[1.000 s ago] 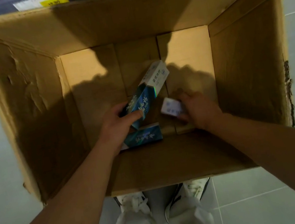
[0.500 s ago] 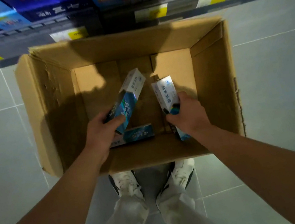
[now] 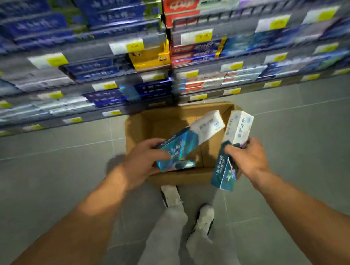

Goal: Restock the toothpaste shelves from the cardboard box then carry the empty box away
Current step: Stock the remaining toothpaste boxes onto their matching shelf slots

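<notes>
Grey floor [image 3: 37, 180] flanks cardboard box [image 3: 135, 127]; hands hold cartons.

The stocked blue, red and yellow toothpaste shelves [image 3: 153, 42] across the upper frame are smeared by motion blur; labels cannot be read. The brown cardboard box's [image 3: 136, 129] floor is largely hidden behind two teal-and-white toothpaste cartons [image 3: 190, 140]. Both forearms are cut off at the bottom edge.

Grey tiled floor [image 3: 39, 191] w/ pale grout lines is stretching under dim light; yellow price tags [image 3: 56, 59] are lining blurred shelf edges.
</notes>
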Demonstrator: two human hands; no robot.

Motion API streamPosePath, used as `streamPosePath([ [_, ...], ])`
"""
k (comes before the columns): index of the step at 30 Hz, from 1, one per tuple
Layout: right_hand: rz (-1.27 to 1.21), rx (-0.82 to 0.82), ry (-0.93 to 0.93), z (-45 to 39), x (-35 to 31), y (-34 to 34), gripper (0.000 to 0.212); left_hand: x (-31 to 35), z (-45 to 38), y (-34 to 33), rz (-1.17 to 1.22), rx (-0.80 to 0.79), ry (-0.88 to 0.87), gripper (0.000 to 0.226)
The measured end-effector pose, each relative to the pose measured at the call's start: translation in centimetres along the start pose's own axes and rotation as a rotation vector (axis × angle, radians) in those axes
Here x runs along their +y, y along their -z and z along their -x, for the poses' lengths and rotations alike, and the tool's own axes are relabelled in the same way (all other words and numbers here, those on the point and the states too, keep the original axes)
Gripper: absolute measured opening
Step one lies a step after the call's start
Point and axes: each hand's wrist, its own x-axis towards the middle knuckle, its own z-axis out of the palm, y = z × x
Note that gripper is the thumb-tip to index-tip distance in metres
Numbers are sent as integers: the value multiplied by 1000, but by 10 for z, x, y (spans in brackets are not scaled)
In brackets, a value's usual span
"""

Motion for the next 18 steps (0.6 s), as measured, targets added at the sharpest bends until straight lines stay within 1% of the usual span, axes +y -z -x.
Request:
streamPosePath([
  [3,-41,-2,70,52,-30,29,42,24,68,-7,-31,-28,-33,31],
  [5,-64,-2,122,81,-43,45,51,29,108,-11,-26,-20,-55,31],
  [6,-73,0,147,96,-49,53,50,29,127,-13,-16,-22,-76,31],
  [9,-117,-4,224,139,-60,74,44,24,179,-16,4,-11,-159,44],
  [10,-131,-3,242,152,-62,81,44,22,196,-19,11,12,-194,44],
  [13,-162,3,312,191,-67,98,45,18,240,-27,39,151,-339,24],
  [15,-185,14,335,212,-71,107,46,20,263,-27,78,256,-435,23],
  [18,-200,31,375,241,-85,115,47,32,292,-17,84,336,-543,22],
])
